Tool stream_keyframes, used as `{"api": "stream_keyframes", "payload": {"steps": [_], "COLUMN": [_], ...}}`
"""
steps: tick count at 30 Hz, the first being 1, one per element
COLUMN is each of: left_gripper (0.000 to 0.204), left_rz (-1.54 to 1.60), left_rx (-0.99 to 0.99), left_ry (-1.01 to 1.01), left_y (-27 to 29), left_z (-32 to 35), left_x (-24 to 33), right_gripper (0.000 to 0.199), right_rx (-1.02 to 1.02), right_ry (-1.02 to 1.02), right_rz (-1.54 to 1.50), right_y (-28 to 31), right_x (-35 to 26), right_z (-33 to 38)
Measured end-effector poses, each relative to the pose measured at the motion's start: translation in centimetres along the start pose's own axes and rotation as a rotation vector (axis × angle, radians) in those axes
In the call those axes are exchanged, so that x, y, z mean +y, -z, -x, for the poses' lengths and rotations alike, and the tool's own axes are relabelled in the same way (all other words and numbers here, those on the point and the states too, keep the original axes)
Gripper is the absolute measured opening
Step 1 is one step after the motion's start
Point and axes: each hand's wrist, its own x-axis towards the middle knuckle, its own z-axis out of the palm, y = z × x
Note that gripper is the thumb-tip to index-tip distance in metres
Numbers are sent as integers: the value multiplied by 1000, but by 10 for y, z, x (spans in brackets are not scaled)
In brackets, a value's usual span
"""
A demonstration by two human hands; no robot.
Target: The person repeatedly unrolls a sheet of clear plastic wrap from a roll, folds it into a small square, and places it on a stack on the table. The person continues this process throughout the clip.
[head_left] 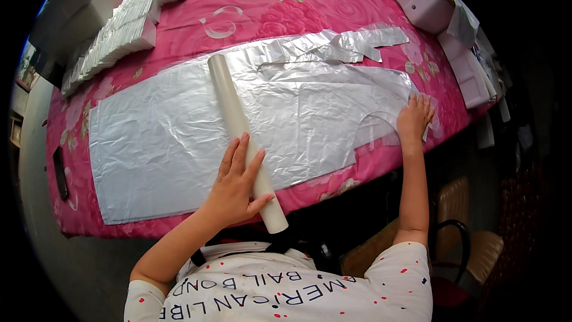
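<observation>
A broad, wrinkled sheet of silvery plastic (pixel 161 137) lies flat across the table, with a curved cut-out near its right end. Across its middle rests a long cream tube (pixel 229 98), slanting toward me, its near end beyond the table edge. My left hand (pixel 238 182) lies over the lower part of this tube, fingers stretched out and apart. At the sheet's right end, my right hand (pixel 415 118) rests on thin clear-looking plastic, its fingers slightly bent and apart. Crumpled silvery strips (pixel 333 46) lie along the sheet's far edge.
A pink flowered cloth (pixel 298 18) covers the table. White stacked packets (pixel 122 36) line the far left beside a pale box (pixel 89 6). Pale foam boxes (pixel 420 0) stand at the right edge. A dark phone-like object (pixel 60 173) lies at the left edge; a chair (pixel 465 232) stands lower right.
</observation>
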Motion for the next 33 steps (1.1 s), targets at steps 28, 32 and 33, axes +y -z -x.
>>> {"api": "stream_keyframes", "payload": {"steps": [28, 32, 33], "left_gripper": [62, 57, 55], "left_rz": [-48, 163, 267], "left_rx": [-47, 27, 54], "left_ry": [-4, -85, -127], "left_y": [-6, 1, 3], "left_z": [-9, -11, -11], "left_x": [25, 28, 30], "right_gripper": [20, 28, 25], "right_rx": [254, 124, -47], "right_ry": [226, 294, 297], "right_rz": [-559, -960, -1199], "right_y": [32, 115, 129], "right_x": [-26, -93, -108], "right_z": [20, 61, 75]}}
